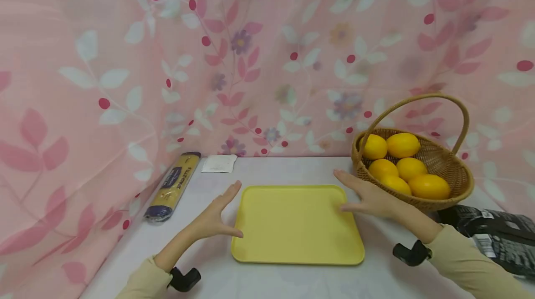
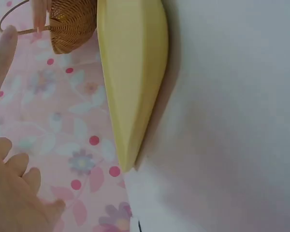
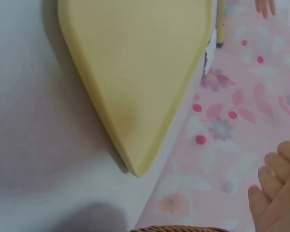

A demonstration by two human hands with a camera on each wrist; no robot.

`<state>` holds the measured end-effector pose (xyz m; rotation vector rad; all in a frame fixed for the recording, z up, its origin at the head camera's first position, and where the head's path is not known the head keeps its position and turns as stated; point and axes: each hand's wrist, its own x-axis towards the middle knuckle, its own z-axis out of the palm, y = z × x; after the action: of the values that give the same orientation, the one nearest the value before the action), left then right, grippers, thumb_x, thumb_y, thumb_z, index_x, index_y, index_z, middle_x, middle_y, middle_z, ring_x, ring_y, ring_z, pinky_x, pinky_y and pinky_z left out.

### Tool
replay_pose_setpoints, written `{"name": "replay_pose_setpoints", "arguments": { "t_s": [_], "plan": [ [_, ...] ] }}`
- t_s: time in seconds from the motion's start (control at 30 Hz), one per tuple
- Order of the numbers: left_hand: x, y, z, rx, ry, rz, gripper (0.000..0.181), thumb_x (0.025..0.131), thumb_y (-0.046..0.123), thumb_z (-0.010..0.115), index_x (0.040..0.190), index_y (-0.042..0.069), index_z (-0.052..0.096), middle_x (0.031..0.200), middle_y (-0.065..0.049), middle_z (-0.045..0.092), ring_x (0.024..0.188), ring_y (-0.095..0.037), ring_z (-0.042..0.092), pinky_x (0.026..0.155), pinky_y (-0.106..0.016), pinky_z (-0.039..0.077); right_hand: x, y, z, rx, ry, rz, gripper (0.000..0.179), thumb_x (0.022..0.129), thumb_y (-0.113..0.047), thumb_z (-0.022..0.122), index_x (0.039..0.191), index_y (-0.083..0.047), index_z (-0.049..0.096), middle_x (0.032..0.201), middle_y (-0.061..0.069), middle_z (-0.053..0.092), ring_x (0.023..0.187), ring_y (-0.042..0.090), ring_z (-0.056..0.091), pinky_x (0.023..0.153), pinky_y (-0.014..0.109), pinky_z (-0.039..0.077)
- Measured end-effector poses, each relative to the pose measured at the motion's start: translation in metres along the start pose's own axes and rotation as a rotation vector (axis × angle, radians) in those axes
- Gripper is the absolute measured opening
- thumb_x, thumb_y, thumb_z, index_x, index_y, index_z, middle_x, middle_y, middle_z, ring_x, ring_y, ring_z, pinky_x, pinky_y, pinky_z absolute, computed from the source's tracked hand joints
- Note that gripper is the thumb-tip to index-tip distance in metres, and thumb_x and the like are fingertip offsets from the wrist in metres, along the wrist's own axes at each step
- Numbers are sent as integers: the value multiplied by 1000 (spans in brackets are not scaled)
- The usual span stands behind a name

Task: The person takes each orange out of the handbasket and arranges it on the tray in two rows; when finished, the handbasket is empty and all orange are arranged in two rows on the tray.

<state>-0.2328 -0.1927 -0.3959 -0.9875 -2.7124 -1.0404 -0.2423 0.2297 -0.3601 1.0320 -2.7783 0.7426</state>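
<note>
A rectangular yellow tray (image 1: 298, 224) with a low raised rim lies on the white table. My left hand (image 1: 213, 217) is at its left side, fingers extended and thumb spread apart. Opposite it, by the right side, my right hand (image 1: 369, 198) reaches out in the same way, its thumb over the rim. Neither hand holds anything. In the left wrist view the left hand (image 2: 17, 193) shows beside the tray (image 2: 130, 63). The right hand (image 3: 280, 188) appears at the lower right of the right wrist view, apart from the tray (image 3: 135, 63).
A wicker basket (image 1: 461, 178) with a tall handle holds several yellow-orange fruits at the back right. Near it lies a black patterned package (image 1: 497, 234). A spaghetti pack (image 1: 173, 187) and a small white packet (image 1: 219, 163) lie at the back left. Floral pink cloth (image 1: 267, 57) hangs behind.
</note>
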Motion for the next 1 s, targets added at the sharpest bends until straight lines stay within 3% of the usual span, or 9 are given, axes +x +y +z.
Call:
{"name": "replay_pose_setpoints", "arguments": {
  "t_s": [0.13, 0.23, 0.3, 0.4, 0.5, 0.63, 0.8, 1.0],
  "plan": [
    [-14, -6, -1, -136, 42, 1, 88, 61, 20, 83, 135, 10, 37, 140, -7, 33, 126, -27, 29, 98, -48, 27, -2, 1, -11, 39, 135, -131, 82, 72, -34, 74, 138, -10, 33, 136, 13, 38, 123, 25, 33, 98, 40, 29],
    [-25, -14, 1, -221, 71, 23, 70, 63, 12, 81, 123, 6, 46, 132, -11, 43, 119, -30, 39, 95, -47, 31, 1, 3, -20, 98, 265, -237, 75, 65, -13, 80, 130, -1, 44, 127, 17, 47, 117, 17, 43, 93, 25, 36],
    [-30, -18, 4, -261, 67, 15, 65, 64, 12, 80, 119, 3, 48, 131, -11, 45, 117, -30, 41, 94, -45, 33, 2, 6, -29, 170, 344, -263, 62, 64, 1, 78, 121, 2, 53, 119, 17, 54, 110, 10, 49, 88, 19, 38],
    [-33, -22, 13, -301, 38, 1, 64, 66, 17, 79, 118, -1, 46, 129, -14, 46, 117, -32, 40, 94, -45, 33, 4, 10, -44, 308, 442, -282, 42, 65, 20, 68, 104, 8, 61, 106, 17, 61, 97, 8, 57, 78, 20, 45],
    [-34, -24, 23, -339, 26, -18, 63, 66, 19, 79, 116, -3, 47, 127, -17, 48, 118, -33, 39, 94, -46, 32, 4, 16, -59, 440, 511, -243, 28, 71, 24, 58, 95, 11, 62, 97, 14, 64, 88, 9, 61, 74, 20, 47],
    [-37, -27, 34, -418, 32, -73, 57, 66, 14, 79, 112, -1, 49, 124, -16, 50, 116, -34, 41, 94, -47, 32, 4, 22, -76, 476, 576, -137, 17, 80, 16, 56, 94, 11, 62, 96, 13, 65, 86, 9, 61, 73, 18, 47],
    [-41, -29, 40, -459, 15, -129, 59, 65, 12, 79, 113, -1, 49, 126, -16, 48, 116, -32, 42, 95, -43, 31, 8, 34, -92, 314, 618, -9, 17, 81, 4, 62, 97, 8, 63, 93, 6, 66, 82, 1, 60, 69, 14, 46],
    [-41, -30, 39, -320, 25, -96, 58, 63, 19, 80, 111, 2, 51, 122, -12, 53, 111, -28, 48, 97, -32, 31, 18, 50, -107, 203, 624, 88, 21, 82, -5, 65, 99, 8, 63, 83, -17, 63, 75, -6, 58, 64, 9, 45]
  ]
}}
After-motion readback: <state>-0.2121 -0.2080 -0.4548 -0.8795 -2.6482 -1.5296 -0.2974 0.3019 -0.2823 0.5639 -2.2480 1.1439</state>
